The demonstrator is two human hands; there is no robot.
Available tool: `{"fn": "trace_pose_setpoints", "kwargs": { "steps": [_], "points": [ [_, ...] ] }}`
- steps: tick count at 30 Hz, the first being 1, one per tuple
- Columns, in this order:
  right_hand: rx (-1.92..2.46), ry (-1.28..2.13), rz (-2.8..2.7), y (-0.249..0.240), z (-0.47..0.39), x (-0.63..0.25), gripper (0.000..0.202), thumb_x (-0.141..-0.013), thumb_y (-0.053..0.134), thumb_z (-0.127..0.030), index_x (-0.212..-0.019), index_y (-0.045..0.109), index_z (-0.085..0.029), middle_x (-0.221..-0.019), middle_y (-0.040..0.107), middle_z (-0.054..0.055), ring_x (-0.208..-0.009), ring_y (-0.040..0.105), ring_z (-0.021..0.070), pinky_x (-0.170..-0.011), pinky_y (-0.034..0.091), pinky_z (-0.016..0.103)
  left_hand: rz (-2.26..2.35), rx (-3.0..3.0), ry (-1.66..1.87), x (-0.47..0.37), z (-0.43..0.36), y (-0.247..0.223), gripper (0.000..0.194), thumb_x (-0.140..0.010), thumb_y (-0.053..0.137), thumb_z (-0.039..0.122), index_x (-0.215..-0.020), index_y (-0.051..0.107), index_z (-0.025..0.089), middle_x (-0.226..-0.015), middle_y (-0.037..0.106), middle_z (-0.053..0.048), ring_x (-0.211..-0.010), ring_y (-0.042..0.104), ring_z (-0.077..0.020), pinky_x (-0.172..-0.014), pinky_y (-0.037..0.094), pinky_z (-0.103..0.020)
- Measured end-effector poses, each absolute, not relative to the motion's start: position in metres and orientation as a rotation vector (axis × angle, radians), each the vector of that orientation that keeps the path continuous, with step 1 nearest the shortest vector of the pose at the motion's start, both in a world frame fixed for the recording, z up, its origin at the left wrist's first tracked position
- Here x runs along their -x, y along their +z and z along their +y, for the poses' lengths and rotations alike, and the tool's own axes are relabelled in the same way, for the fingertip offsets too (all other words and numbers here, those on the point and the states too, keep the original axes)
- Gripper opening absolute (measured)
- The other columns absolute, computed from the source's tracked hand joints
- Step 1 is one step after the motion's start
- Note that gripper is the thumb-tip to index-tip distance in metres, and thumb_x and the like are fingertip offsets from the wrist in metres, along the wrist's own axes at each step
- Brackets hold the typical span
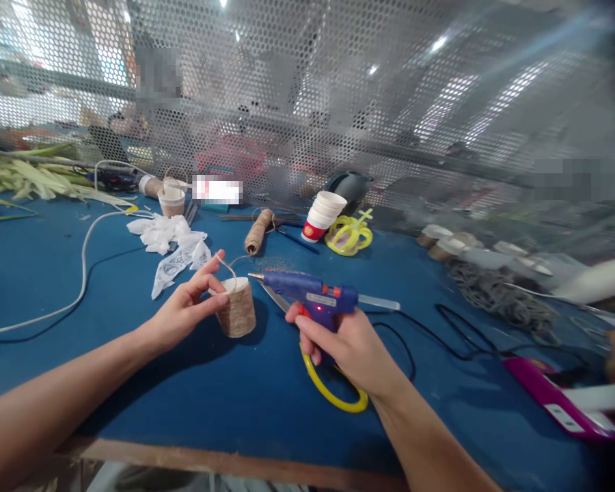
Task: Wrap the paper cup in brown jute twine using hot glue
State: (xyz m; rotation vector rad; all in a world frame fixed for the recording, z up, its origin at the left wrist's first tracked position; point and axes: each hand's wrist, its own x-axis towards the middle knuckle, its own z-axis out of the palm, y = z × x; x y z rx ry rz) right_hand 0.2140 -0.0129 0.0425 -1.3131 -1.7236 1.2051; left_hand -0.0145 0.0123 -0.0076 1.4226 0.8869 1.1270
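My left hand (197, 294) is closed at the rim of a small paper cup wrapped in brown twine (238, 313), thumb on its near side. A loose twine end (230, 270) curves up from the rim beside my fingers. My right hand (333, 338) is wrapped round the grip of a blue hot glue gun (294, 282), a red light lit on its side. The gun's nozzle points left, just past the cup's right rim, and a clear glue stick (379, 302) juts from its back. Yellow-handled scissors (333, 398) lie under the gun and hand, partly hidden.
Behind lie a twine roll (259, 232), stacked paper cups (324, 215), a yellow crown-shaped piece (348, 236), white plastic bags (169, 239) and another wrapped cup (172, 202). Grey cord (497, 294) and a magenta power strip (558, 400) are right. A perforated metal panel (287, 102) stands behind.
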Motion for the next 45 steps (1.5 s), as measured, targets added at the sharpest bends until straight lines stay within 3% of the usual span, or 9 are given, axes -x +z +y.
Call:
{"fn": "trace_pose_setpoints", "kwargs": {
  "steps": [4, 11, 17, 22, 30, 35, 45],
  "points": [
    [1.469, 1.044, -1.790, 0.037, -0.022, -0.213, 0.022, -0.078, 0.054, -0.038, -0.069, 0.055, -0.018, -0.043, 0.048, -0.005, -0.037, 0.047, 0.0099, -0.041, 0.043, 0.024, 0.895, -1.417, 1.116, 0.015, 0.013, -0.008, 0.018, -0.077, 0.060, 0.033, -0.067, 0.056, 0.019, -0.148, 0.026, -0.001, -0.140, 0.003, -0.0250, -0.112, 0.005, -0.044],
    [1.367, 0.786, -1.976, 0.030, -0.025, -0.211, 0.017, -0.079, 0.054, -0.037, -0.072, 0.063, -0.025, -0.039, 0.050, -0.004, -0.040, 0.053, 0.0160, -0.041, 0.042, 0.027, 0.890, -1.417, 1.098, 0.015, 0.012, -0.008, 0.017, -0.078, 0.059, 0.033, -0.068, 0.055, 0.019, -0.150, 0.021, 0.001, -0.140, 0.000, -0.0239, -0.112, 0.007, -0.043],
    [1.386, 0.678, -2.010, 0.029, -0.028, -0.209, 0.016, -0.081, 0.053, -0.036, -0.083, 0.065, -0.025, -0.046, 0.056, -0.002, -0.050, 0.059, 0.0187, -0.042, 0.043, 0.028, 0.884, -1.393, 1.099, 0.014, 0.012, -0.008, 0.016, -0.077, 0.060, 0.031, -0.068, 0.057, 0.019, -0.151, 0.018, 0.002, -0.140, 0.001, -0.0237, -0.112, 0.006, -0.044],
    [1.381, 0.551, -2.046, 0.030, -0.024, -0.211, 0.014, -0.078, 0.056, -0.035, -0.080, 0.065, -0.025, -0.065, 0.065, 0.003, -0.071, 0.064, 0.0228, -0.052, 0.048, 0.030, 0.878, -1.387, 1.105, 0.015, 0.013, -0.008, 0.014, -0.077, 0.061, 0.030, -0.069, 0.058, 0.019, -0.149, 0.022, 0.000, -0.140, 0.002, -0.0244, -0.112, 0.008, -0.042],
    [1.385, 0.667, -2.054, 0.022, -0.029, -0.214, 0.016, -0.080, 0.053, -0.035, -0.083, 0.066, -0.025, -0.052, 0.059, 0.000, -0.053, 0.060, 0.0182, -0.046, 0.046, 0.028, 0.862, -1.406, 1.095, 0.016, 0.012, -0.008, 0.012, -0.078, 0.059, 0.029, -0.070, 0.058, 0.020, -0.149, 0.022, 0.001, -0.140, 0.002, -0.0222, -0.112, 0.011, -0.040],
    [1.339, 0.659, -2.071, 0.024, -0.025, -0.217, 0.017, -0.076, 0.057, -0.037, -0.083, 0.067, -0.025, -0.054, 0.060, 0.002, -0.059, 0.061, 0.0196, -0.051, 0.048, 0.029, 0.843, -1.387, 1.102, 0.017, 0.013, -0.009, 0.012, -0.078, 0.060, 0.028, -0.069, 0.058, 0.020, -0.149, 0.023, 0.002, -0.139, 0.009, -0.0247, -0.111, 0.015, -0.040],
    [1.454, 0.697, -1.986, 0.043, -0.028, -0.199, 0.009, -0.075, 0.056, -0.031, -0.074, 0.062, -0.023, -0.065, 0.064, 0.004, -0.060, 0.063, 0.0207, -0.060, 0.053, 0.033, 0.888, -1.405, 1.084, 0.016, 0.012, -0.006, 0.016, -0.077, 0.061, 0.031, -0.067, 0.057, 0.019, -0.148, 0.026, -0.001, -0.140, 0.005, -0.0255, -0.112, 0.010, -0.043]
  ]
}}
